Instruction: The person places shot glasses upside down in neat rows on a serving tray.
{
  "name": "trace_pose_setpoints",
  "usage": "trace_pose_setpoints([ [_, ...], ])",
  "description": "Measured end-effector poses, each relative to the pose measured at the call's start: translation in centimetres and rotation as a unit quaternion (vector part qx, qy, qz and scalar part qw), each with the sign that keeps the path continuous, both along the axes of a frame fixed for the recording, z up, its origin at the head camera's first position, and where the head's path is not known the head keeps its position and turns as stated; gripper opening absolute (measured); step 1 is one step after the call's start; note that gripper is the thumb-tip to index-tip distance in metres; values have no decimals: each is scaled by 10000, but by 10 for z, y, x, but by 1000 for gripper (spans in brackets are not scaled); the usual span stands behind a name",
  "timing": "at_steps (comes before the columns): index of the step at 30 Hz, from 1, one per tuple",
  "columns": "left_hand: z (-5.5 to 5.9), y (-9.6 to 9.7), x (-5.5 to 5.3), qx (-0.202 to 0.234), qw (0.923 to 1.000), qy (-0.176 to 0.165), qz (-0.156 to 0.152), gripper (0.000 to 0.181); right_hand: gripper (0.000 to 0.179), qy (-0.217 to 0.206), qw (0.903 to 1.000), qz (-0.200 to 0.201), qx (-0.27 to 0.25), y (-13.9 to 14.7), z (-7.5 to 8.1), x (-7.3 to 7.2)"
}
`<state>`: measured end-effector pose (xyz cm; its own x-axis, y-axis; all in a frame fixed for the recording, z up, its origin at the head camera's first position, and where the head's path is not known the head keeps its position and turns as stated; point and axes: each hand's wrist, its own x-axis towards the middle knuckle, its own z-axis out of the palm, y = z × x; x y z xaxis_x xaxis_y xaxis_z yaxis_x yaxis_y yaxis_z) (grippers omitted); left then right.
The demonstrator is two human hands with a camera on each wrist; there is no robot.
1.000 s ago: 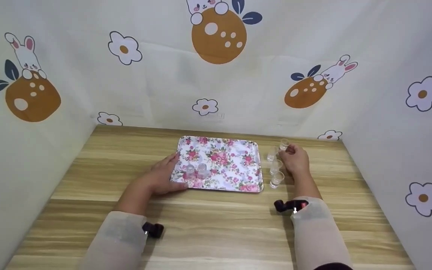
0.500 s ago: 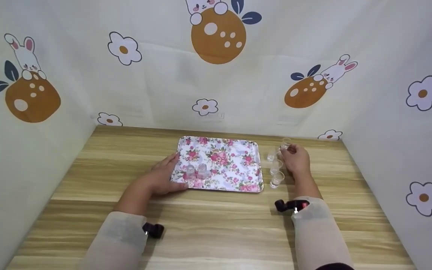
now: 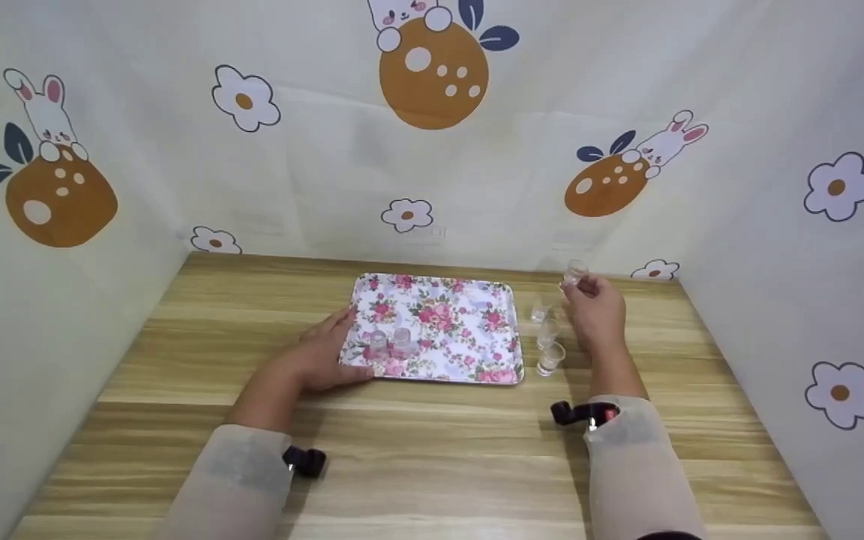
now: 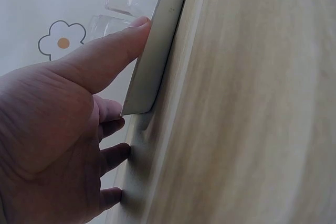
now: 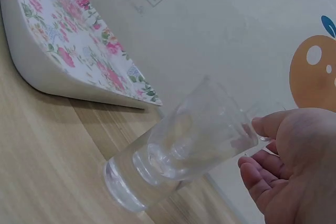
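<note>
left hand [image 3: 323, 352] spread at rectangular white floral tray [image 3: 458, 341] | right hand [image 3: 598, 311] pinching small clear cup [image 3: 575, 268], tray's right | two clear cups [image 3: 401, 343] on tray: head, left-wrist views only

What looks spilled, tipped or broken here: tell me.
Nothing stands out. The floral tray lies on the table, the three glasses beside it stand upright, and no spill or crack shows. The right hand holds another glass. Tiny chips would be too small to tell.

Pale walls (rabbit-printed) [image 3: 327, 165] border a wood-grain tabletop [image 3: 432, 472].
</note>
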<state>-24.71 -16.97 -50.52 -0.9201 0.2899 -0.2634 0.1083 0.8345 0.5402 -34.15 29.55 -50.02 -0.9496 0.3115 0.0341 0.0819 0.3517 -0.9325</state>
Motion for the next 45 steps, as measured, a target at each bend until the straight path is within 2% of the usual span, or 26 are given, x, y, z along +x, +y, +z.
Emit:
trace_pose_setpoints([
  [9, -1, 1, 0, 28, 10000, 56, 14, 121, 43, 281, 9995, 103, 19, -16, 12, 9],
  [15, -1, 1, -1, 24, 10000, 0, 72, 122, 44, 289, 9984, 489, -35, -37, 24, 16],
  [18, 0, -1, -1, -23, 10000, 0, 91, 122, 42, 438, 9964, 726, -51, -52, 28, 20],
  [24, 0, -3, 0, -75, 9999, 6, 92, 122, 37, 743, 9892, 1257, -107, -89, 31, 29],
  [34, 0, -4, 2, -83, 10000, 14, 49, 122, 32, 951, 9748, 2001, -243, -142, 28, 47],
  [45, 1, 1, 0, -62, 10000, -21, 8, 121, 32, 671, 9624, 2609, -364, -163, 33, 64],
])
